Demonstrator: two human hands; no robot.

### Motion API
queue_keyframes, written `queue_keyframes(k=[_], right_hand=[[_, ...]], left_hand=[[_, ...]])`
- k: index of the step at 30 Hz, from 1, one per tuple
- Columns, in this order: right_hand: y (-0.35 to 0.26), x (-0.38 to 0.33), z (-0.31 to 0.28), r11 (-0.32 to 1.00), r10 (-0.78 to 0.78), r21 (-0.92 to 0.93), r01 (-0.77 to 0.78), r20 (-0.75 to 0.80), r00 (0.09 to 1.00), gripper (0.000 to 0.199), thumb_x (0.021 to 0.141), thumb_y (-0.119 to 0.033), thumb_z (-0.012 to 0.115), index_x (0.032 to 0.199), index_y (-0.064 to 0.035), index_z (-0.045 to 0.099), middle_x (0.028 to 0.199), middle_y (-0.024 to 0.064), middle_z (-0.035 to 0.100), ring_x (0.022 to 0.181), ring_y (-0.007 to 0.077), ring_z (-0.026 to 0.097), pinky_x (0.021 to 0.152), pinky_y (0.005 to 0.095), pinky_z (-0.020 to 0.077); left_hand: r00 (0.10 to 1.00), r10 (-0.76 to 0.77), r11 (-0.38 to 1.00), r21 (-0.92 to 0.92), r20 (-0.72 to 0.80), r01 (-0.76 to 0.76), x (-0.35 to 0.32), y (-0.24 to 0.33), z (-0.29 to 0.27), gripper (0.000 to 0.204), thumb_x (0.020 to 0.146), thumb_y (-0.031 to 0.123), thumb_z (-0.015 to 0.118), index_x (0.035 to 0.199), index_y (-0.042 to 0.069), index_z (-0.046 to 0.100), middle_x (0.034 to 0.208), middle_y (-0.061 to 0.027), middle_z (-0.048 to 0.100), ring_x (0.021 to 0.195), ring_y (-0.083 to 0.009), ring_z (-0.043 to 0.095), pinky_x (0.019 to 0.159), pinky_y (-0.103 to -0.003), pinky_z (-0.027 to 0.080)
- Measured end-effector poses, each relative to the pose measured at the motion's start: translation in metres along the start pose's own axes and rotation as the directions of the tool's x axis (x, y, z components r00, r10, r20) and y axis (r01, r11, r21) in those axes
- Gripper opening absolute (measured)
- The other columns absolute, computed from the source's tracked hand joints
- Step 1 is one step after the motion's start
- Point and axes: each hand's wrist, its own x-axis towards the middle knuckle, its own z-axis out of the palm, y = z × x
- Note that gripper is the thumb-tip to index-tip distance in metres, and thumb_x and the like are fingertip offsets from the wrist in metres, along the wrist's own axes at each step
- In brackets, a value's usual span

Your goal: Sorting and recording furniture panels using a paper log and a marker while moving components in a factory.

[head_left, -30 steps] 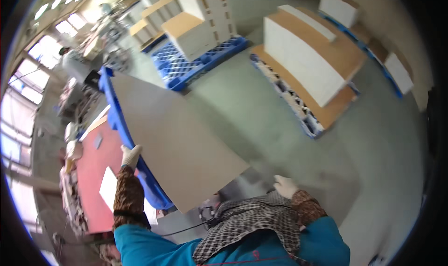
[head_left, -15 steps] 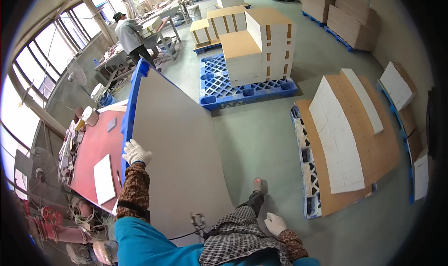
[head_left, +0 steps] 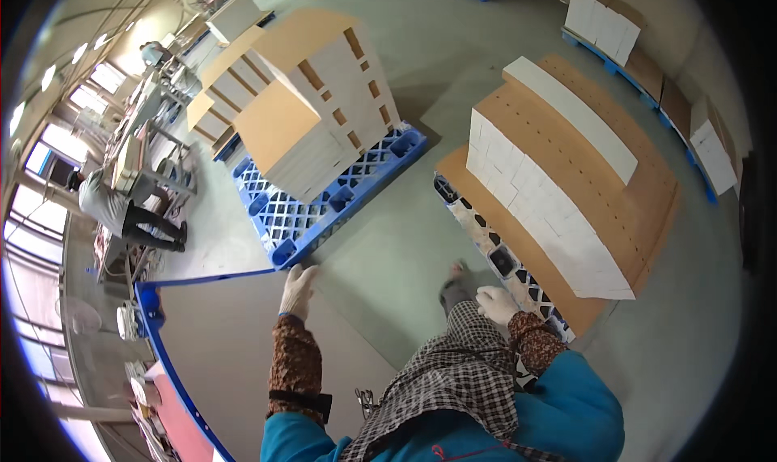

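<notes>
My left hand [head_left: 299,290], in a white knit glove, is held over the far edge of a large grey board [head_left: 243,332] with a blue rim. Its fingers are partly spread and hold nothing; whether they touch the board I cannot tell. White-gloved as well, my right hand [head_left: 497,305] hangs at my right side with loosely bent fingers and nothing visible in it. Closest to that hand is a worn pallet [head_left: 502,259] bearing brown boards and a stack of curved, white-edged pieces [head_left: 542,203].
Ahead, a blue lattice pallet [head_left: 336,211] carries stepped stacks of brown-topped white pieces [head_left: 279,126]. Green floor [head_left: 380,276] runs between the two pallets. More stacks [head_left: 603,25] line the right wall. At the left a person [head_left: 121,211] bends by a workbench; a red tabletop [head_left: 182,421] is nearer.
My view has swung right, so the board and pallets appear turned and farther left. My left hand has gone from the board's blue left edge to its far edge. My right hand has risen slightly.
</notes>
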Motion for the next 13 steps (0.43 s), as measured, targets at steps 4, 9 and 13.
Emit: queue_keyframes(k=[4,9,13], right_hand=[[-0.013,0.086,-0.020,0.899,0.133,0.424,-0.114,-0.017,0.991,0.047,0.098,-0.034,0.053,0.129,-0.0001,0.058,0.115,0.0170,0.068,0.092,0.0239,0.068,0.078,0.0372,0.0553],[-0.031,0.243,-0.031,0.416,0.368,0.868,-0.271,0.113,0.923,0.051,0.099,-0.037,0.054,0.130,0.0035,0.050,0.115,0.0153,0.063,0.095,0.0284,0.067,0.080,0.0402,0.0581],[0.007,0.366,-0.032,-0.009,0.293,0.956,-0.292,0.281,0.914,0.084,0.090,-0.056,0.062,0.144,0.0015,0.033,0.137,0.0179,0.049,0.125,0.0337,0.053,0.107,0.0592,0.0403]], left_hand=[[0.979,-0.030,0.998,0.068,0.203,0.016,0.114,0.052,0.090,0.071,0.086,0.047,0.067,0.139,0.004,0.048,0.127,-0.0080,0.053,0.116,-0.0230,0.052,0.096,-0.042,0.045],[0.926,-0.181,0.983,0.043,0.331,0.177,0.248,0.093,0.194,0.081,0.086,0.051,0.067,0.146,0.004,0.040,0.146,-0.0178,0.042,0.138,-0.0359,0.037,0.110,-0.051,0.035],[0.756,-0.426,0.877,0.020,0.497,0.480,0.363,0.071,0.289,0.095,0.087,0.056,0.065,0.159,0.022,0.013,0.166,-0.0104,0.012,0.151,-0.0371,0.014,0.118,-0.048,0.022]])
